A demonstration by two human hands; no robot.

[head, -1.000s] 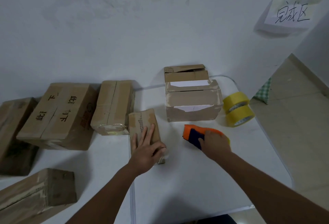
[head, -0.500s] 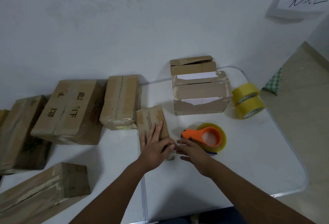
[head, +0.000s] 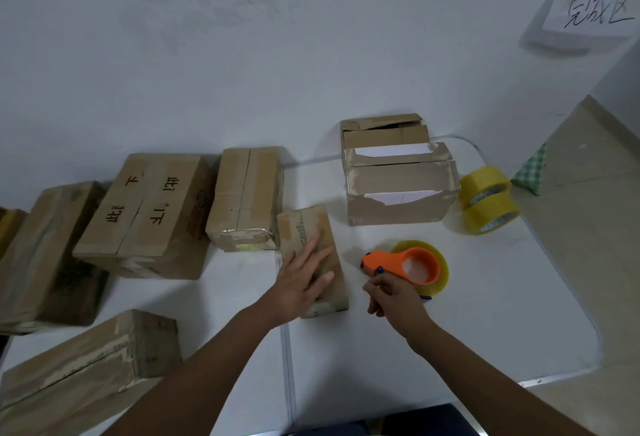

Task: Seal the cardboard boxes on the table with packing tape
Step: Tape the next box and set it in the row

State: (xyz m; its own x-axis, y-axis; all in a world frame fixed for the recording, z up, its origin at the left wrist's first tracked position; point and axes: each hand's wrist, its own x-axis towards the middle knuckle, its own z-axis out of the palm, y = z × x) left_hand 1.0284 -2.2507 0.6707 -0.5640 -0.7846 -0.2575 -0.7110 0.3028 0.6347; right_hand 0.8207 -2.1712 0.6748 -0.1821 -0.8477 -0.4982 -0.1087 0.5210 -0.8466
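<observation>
While our left hand (head: 300,283) presses flat, fingers straight, on the small cardboard box (head: 313,255) in the middle of the white table (head: 485,314), our right hand (head: 394,297), fingers curled, touches the orange tape dispenser (head: 410,267) just right of it.

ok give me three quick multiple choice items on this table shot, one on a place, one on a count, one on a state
1. Where does the orange tape dispenser lie?
A. right of the small box
B. on top of it
C. on the floor

2. How many spare yellow tape rolls are stacked at the table's right edge?
A. one
B. two
C. four

3. What is the left hand doing?
A. resting flat on the small box
B. gripping the dispenser
C. hanging off the table

Answers: A, it lies on the table beside the box; B, one roll sits on another; A, straight fingers lie on its top.
</observation>
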